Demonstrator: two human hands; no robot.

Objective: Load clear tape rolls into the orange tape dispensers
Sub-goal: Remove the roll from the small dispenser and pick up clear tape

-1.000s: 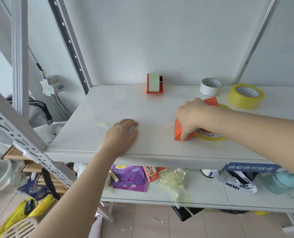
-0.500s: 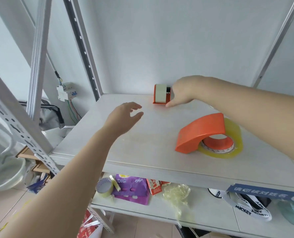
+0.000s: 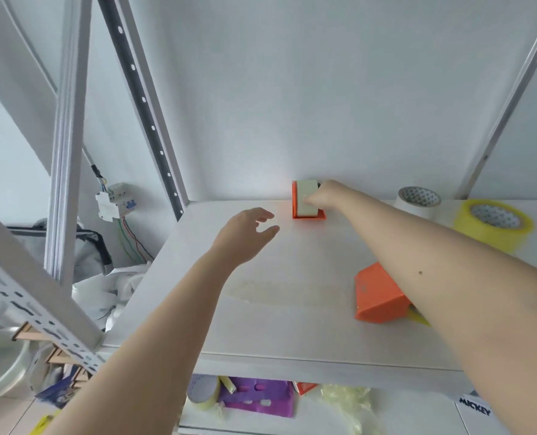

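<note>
An orange tape dispenser (image 3: 301, 200) with a pale roll in it stands against the back wall on the white shelf (image 3: 279, 309). My right hand (image 3: 323, 197) reaches to it and its fingers close on the roll's right side. My left hand (image 3: 245, 235) hovers over the shelf to the left of that dispenser, fingers spread, holding nothing. A second orange dispenser (image 3: 378, 295) lies at the front right, partly hidden under my right forearm, with a sliver of yellowish tape showing beside it.
A white tape roll (image 3: 417, 200) and a yellow tape roll (image 3: 493, 224) sit at the back right. Metal rack posts rise at the left (image 3: 66, 152). The lower shelf holds a purple packet (image 3: 257, 400), a small tape roll (image 3: 202, 392) and crumpled film.
My right hand left the near dispenser, reached to the back dispenser and now grips it. My left hand lifted off the shelf and moved forward. The camera tilted up.
</note>
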